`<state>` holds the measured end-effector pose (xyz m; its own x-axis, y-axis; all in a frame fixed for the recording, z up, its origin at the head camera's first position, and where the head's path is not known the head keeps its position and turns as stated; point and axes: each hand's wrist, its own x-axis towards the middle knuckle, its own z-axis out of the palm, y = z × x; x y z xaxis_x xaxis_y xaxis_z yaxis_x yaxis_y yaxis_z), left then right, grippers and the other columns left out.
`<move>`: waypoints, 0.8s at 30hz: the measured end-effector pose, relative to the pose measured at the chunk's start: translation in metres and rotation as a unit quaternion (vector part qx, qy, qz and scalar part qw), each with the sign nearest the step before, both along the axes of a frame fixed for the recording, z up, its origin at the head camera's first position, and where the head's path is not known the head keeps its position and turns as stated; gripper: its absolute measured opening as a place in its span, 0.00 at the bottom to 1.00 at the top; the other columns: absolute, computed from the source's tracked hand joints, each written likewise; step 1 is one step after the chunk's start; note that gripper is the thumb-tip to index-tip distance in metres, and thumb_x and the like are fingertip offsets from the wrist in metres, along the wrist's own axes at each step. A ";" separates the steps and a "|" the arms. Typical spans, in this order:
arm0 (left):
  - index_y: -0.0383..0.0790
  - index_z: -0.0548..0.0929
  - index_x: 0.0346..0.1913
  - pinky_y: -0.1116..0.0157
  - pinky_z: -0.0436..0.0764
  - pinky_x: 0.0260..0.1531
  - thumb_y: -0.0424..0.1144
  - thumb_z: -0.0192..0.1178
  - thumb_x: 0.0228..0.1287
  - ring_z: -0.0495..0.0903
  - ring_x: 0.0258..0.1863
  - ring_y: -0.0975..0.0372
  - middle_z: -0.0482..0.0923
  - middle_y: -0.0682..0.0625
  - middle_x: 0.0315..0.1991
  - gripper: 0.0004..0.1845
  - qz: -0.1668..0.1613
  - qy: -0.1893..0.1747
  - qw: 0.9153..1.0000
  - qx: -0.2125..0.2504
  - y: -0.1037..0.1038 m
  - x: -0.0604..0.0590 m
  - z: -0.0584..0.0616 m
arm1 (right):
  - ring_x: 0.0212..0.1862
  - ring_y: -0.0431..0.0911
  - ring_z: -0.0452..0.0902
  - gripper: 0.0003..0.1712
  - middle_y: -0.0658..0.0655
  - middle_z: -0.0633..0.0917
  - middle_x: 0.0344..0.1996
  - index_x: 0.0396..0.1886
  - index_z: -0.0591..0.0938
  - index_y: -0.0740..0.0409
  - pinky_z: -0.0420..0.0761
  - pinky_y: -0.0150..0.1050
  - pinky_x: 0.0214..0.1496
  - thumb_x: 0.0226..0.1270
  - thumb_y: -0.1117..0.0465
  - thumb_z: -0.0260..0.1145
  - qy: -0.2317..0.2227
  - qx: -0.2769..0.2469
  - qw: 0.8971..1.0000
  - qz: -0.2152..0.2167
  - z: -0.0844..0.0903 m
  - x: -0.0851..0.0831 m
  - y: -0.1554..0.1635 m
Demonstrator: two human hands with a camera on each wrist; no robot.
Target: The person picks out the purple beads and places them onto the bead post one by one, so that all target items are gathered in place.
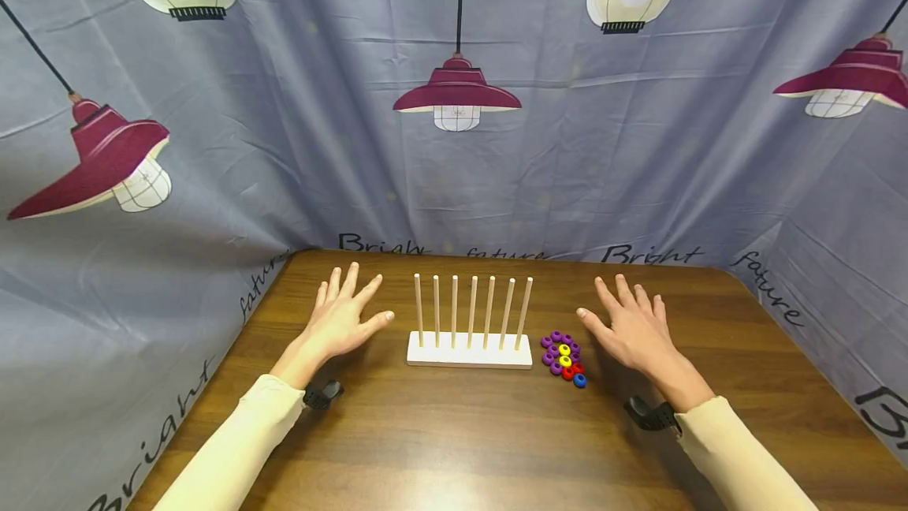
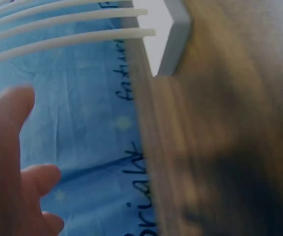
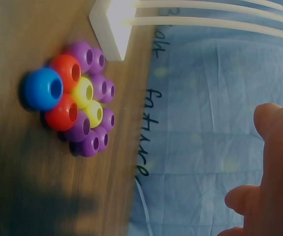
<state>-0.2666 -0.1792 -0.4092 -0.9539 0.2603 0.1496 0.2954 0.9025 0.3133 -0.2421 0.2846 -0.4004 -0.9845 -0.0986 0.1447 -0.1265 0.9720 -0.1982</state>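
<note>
A white base [image 1: 470,355] with several upright wooden pegs [image 1: 454,310] stands mid-table, its pegs bare. Just right of it lies a tight cluster of beads: several purple beads [image 3: 81,56], two yellow beads [image 3: 82,92], two red beads [image 3: 65,71] and one blue bead [image 3: 44,89] at the near end. To the left of the base my left hand [image 1: 339,322] is spread above the table, holding nothing. My right hand [image 1: 634,330] hovers right of the beads with its fingers spread, also holding nothing.
The brown wooden table [image 1: 426,432] carries the base and beads. Behind it and at both sides hangs a grey-blue curtain [image 1: 319,140] printed with lamps and lettering. Black straps with a small device [image 1: 649,414] sit at both wrists.
</note>
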 end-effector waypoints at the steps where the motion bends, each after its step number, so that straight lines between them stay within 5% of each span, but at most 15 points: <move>1: 0.52 0.60 0.75 0.35 0.39 0.71 0.67 0.54 0.62 0.33 0.76 0.35 0.39 0.34 0.78 0.43 -0.007 -0.001 1.000 0.001 0.002 0.001 -0.004 | 0.71 0.77 0.43 0.48 0.75 0.50 0.74 0.78 0.53 0.56 0.37 0.75 0.68 0.71 0.28 0.39 -0.001 -0.001 1.000 0.000 -0.001 0.000 0.000; 14: 0.48 0.75 0.65 0.34 0.48 0.70 0.62 0.72 0.44 0.47 0.74 0.34 0.53 0.33 0.75 0.43 -0.081 -0.052 0.994 0.058 0.040 0.000 -0.047 | 0.70 0.78 0.49 0.46 0.76 0.54 0.73 0.77 0.55 0.56 0.40 0.75 0.68 0.71 0.30 0.41 0.005 -0.019 1.000 0.010 -0.005 0.000 -0.003; 24: 0.53 0.77 0.62 0.36 0.46 0.71 0.60 0.75 0.41 0.48 0.74 0.34 0.56 0.34 0.74 0.41 -0.077 -0.090 0.989 0.085 0.054 -0.003 -0.061 | 0.69 0.78 0.51 0.46 0.76 0.54 0.73 0.77 0.55 0.57 0.41 0.75 0.67 0.71 0.30 0.41 -0.009 -0.027 1.000 0.011 -0.008 0.000 -0.004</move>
<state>-0.2695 -0.1252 -0.4707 -0.9200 0.3904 0.0350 0.3511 0.7811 0.5164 -0.2417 0.2801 -0.4081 -0.9846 -0.1130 0.1335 -0.1441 0.9568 -0.2525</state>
